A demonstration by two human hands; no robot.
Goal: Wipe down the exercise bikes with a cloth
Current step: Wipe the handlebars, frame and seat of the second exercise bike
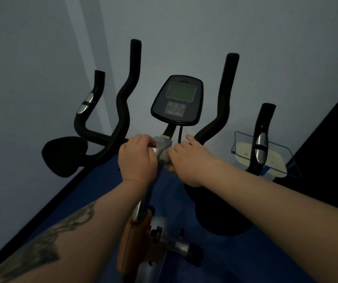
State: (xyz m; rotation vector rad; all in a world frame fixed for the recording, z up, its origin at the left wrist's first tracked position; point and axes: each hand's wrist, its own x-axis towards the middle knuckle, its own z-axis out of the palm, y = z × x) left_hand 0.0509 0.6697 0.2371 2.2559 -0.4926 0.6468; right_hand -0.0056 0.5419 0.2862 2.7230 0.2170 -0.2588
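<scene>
- Exercise bike (143, 201) fills centre frame, silver stem running from bottom centre up to a grey clamp block (163, 149) mid-frame.
- Left hand (136, 160) on left side of clamp, fingers curled over its top.
- Right hand (186, 158) on right side of clamp, fingers bent around the block and the bar beside it; how firm the hold is, cannot tell.
- No cloth visible in either hand.
- Console (177, 100) with dark screen above the hands, centre.
- Black handlebars (123, 99) rise left and right of the console.
- Black pad (63, 155) at left, another at lower right.
- Blue floor (235, 258) below, pale wall (184, 27) behind.
- Clear-sided bin (276, 160) at right edge, partly behind a grip.
</scene>
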